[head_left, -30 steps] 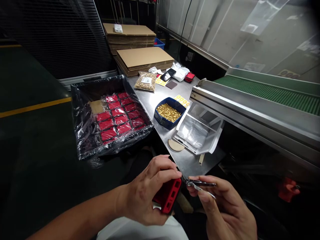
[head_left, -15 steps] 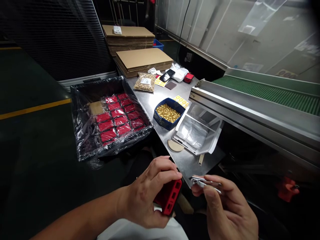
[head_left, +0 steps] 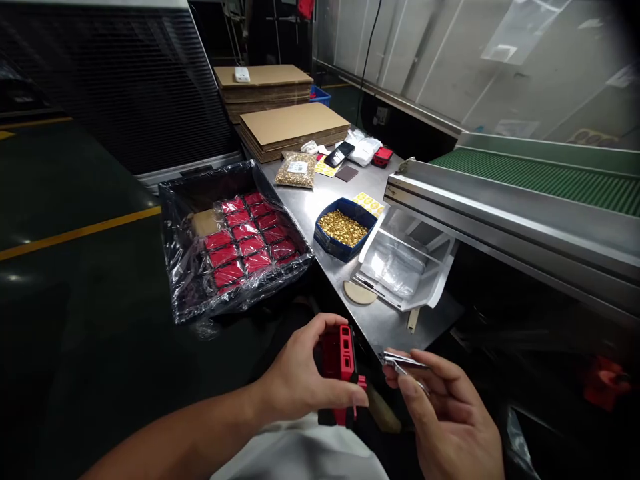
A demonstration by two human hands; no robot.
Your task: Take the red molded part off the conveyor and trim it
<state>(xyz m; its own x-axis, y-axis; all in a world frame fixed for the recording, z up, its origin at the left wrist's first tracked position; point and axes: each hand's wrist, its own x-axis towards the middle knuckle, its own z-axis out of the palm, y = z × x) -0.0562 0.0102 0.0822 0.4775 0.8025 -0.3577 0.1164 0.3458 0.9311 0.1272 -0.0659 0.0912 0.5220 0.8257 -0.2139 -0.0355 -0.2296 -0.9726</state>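
My left hand (head_left: 305,373) is closed around a red and black plastic case (head_left: 346,353), its slotted red edge turned up toward me. Between the thumb and fingers of my right hand (head_left: 440,407) is a pair of shiny metal nail clippers (head_left: 400,361), their jaw end pointing at the case with a small gap between. To the left, a black crate (head_left: 173,267) lined with clear plastic holds rows of red and black pieces (head_left: 245,230). On the metal table (head_left: 325,270) stands a blue bin (head_left: 327,248) of small gold-coloured parts (head_left: 343,228).
Beyond the blue bin are a bag of gold parts (head_left: 296,169), a phone (head_left: 339,154) and cardboard stacks (head_left: 295,125). A white tray (head_left: 440,283) with clear bags sits at the table's right, below a green conveyor (head_left: 540,180). A beige round-edged piece (head_left: 359,293) lies at the near edge.
My left hand has turned the red case more upright, and its thumb now lies along the lower part. The nail clippers stay in my right hand. The view has shifted slightly left.
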